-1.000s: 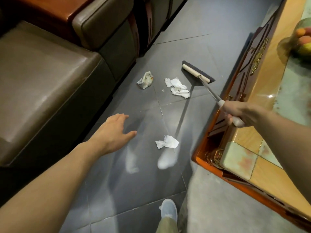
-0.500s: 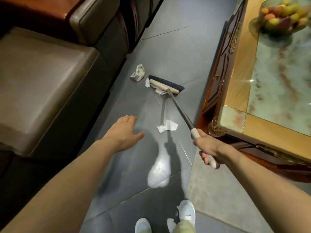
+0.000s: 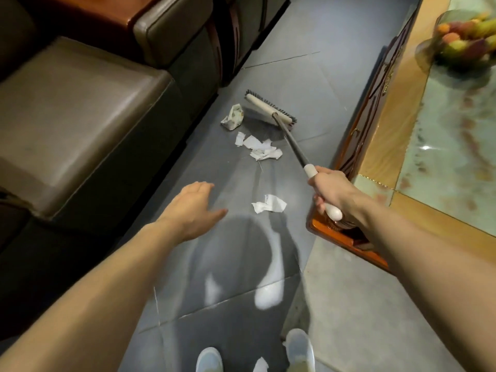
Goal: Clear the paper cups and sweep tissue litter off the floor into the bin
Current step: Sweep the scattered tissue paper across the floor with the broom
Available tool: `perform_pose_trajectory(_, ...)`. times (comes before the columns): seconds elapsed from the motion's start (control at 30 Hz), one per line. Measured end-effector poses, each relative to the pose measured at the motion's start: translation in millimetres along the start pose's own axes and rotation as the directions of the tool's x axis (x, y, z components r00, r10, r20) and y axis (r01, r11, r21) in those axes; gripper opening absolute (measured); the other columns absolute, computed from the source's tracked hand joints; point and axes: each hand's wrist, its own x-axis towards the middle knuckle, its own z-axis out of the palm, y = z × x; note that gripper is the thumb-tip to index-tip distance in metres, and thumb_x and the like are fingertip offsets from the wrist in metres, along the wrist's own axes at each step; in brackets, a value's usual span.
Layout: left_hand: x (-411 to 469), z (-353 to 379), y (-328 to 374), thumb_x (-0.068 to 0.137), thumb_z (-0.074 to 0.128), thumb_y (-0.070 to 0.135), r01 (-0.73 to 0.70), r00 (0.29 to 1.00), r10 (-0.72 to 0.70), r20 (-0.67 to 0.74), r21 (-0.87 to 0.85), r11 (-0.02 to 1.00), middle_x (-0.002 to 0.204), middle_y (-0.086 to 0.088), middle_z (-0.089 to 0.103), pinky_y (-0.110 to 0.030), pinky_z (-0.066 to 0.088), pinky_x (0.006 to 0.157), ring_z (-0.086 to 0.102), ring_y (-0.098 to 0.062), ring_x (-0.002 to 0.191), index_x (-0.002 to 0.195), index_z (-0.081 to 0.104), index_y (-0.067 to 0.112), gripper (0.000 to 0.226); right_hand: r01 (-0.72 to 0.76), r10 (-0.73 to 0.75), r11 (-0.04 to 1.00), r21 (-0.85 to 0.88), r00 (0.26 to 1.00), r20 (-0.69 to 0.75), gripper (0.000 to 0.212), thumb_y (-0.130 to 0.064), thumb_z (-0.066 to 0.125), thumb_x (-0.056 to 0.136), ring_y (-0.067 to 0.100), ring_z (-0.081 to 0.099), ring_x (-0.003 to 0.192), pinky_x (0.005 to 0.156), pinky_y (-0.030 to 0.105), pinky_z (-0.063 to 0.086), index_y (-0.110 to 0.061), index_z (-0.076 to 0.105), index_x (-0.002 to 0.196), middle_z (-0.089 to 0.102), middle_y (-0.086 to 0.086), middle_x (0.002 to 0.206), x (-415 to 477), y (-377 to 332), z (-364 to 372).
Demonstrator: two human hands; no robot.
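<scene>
My right hand [image 3: 331, 193] grips the white end of a broom's handle [image 3: 292, 142]. The broom head [image 3: 269, 109] sits on the grey tiled floor beyond the litter. A crumpled paper cup [image 3: 233, 117] lies just left of the broom head, close to the sofa's base. Several torn white tissue scraps [image 3: 259, 148] lie between the cup and me. One more tissue piece [image 3: 269, 204] lies nearer, left of my right hand. My left hand [image 3: 192, 208] hovers above the floor with fingers straight, holding nothing. No bin is in view.
A brown leather sofa [image 3: 80, 111] runs along the left. A wooden coffee table [image 3: 397, 114] with a glass top stands on the right, carrying a fruit bowl [image 3: 464, 41]. My white shoes [image 3: 298, 350] are at the bottom, beside a pale rug [image 3: 362, 304].
The broom head has gone from on top of the tissue scraps to beyond them, beside the cup. My right hand has reached forward with the handle. The left hand has barely shifted.
</scene>
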Motion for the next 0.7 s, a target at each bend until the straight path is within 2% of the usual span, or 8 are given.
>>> perform_pose_trajectory(0.1,4.5,8.6,2.9,0.091,0.052,0.049,0.089,0.996,-0.090,-0.024,-0.033,0.995,0.153,-0.008,0.027,-0.032,0.016,0.118,0.019,-0.022,0.144,0.147,0.025,0.011,0.073,0.052,-0.050,0.997,-0.056,0.998,0.035,0.031,-0.008,0.037,0.093,0.012,0.034,0.032,0.037,0.016,0.033,-0.007,0.052,0.121,0.038,0.007,0.057,41.2,-28.5,-5.3)
perform_pose_trajectory(0.17,6.7,17.5,4.7,0.090,0.052,0.050,0.127,0.990,-0.130,-0.047,-0.059,0.990,0.153,-0.009,0.027,-0.032,0.017,0.116,0.020,-0.022,0.143,0.147,0.025,0.010,0.074,0.057,-0.051,0.995,-0.082,0.996,0.073,0.017,-0.013,0.040,0.095,0.009,0.032,0.026,0.036,0.013,0.031,-0.013,0.051,0.108,0.036,0.006,0.057,66.1,-43.0,-4.4)
perform_pose_trajectory(0.23,5.1,28.0,5.9,0.090,0.050,0.051,0.165,0.984,-0.170,-0.052,-0.087,0.982,0.154,-0.008,0.025,-0.032,0.016,0.116,0.019,-0.022,0.143,0.148,0.024,0.011,0.075,0.044,-0.034,0.994,-0.102,0.995,0.093,0.011,-0.020,0.039,0.098,0.008,0.030,0.024,0.035,0.011,0.032,-0.017,0.048,0.103,0.035,0.004,0.059,88.4,-48.4,0.5)
perform_pose_trajectory(0.33,-3.7,46.3,5.1,0.091,0.049,0.050,0.213,0.975,-0.217,-0.036,-0.095,0.972,0.155,-0.007,0.023,-0.032,0.014,0.116,0.016,-0.021,0.144,0.148,0.022,0.013,0.073,0.004,0.029,0.973,-0.231,0.990,0.137,0.017,-0.021,0.029,0.101,0.009,0.034,0.026,0.036,0.011,0.034,-0.021,0.046,0.104,0.037,0.006,0.062,108.7,-30.5,16.1)
perform_pose_trajectory(0.43,-18.5,62.7,2.9,0.092,0.050,0.047,0.261,0.965,-0.262,0.008,-0.132,0.956,0.155,-0.006,0.022,-0.032,0.014,0.116,0.014,-0.020,0.144,0.148,0.022,0.014,0.070,-0.006,0.052,0.952,-0.306,0.988,0.143,0.023,-0.017,0.025,0.097,0.013,0.040,0.055,0.036,0.012,0.033,-0.023,0.044,0.109,0.040,0.007,0.086,110.0,10.2,26.5)
perform_pose_trajectory(0.5,-30.2,71.8,1.4,0.093,0.050,0.046,0.288,0.957,-0.287,0.028,-0.157,0.945,0.156,-0.005,0.021,-0.032,0.013,0.116,0.012,-0.019,0.145,0.148,0.022,0.014,0.070,0.030,0.030,0.927,-0.373,0.987,0.155,0.039,-0.008,0.025,0.092,0.016,0.039,0.061,0.036,0.014,0.033,-0.028,0.042,0.121,0.040,0.008,0.096,103.0,35.4,23.4)
perform_pose_trajectory(0.6,-47.4,81.8,1.6,0.092,0.050,0.046,0.302,0.953,-0.302,0.022,-0.174,0.937,0.156,-0.006,0.022,-0.033,0.013,0.117,0.011,-0.019,0.146,0.148,0.022,0.014,0.070,-0.025,0.081,0.931,-0.364,0.987,0.140,0.055,-0.008,0.026,0.092,0.015,0.038,0.054,0.040,0.015,0.032,-0.042,0.038,0.133,0.043,0.008,0.085,81.3,65.7,13.2)
perform_pose_trajectory(0.7,-69.5,89.8,5.8,0.092,0.051,0.046,0.290,0.956,-0.293,0.014,-0.185,0.939,0.156,-0.006,0.022,-0.033,0.013,0.118,0.010,-0.018,0.146,0.148,0.022,0.014,0.071,0.017,0.053,0.913,-0.408,0.986,0.158,0.046,-0.010,0.027,0.093,0.017,0.037,0.054,0.044,0.021,0.028,-0.034,0.040,0.130,0.041,0.008,0.074,49.5,97.8,5.7)
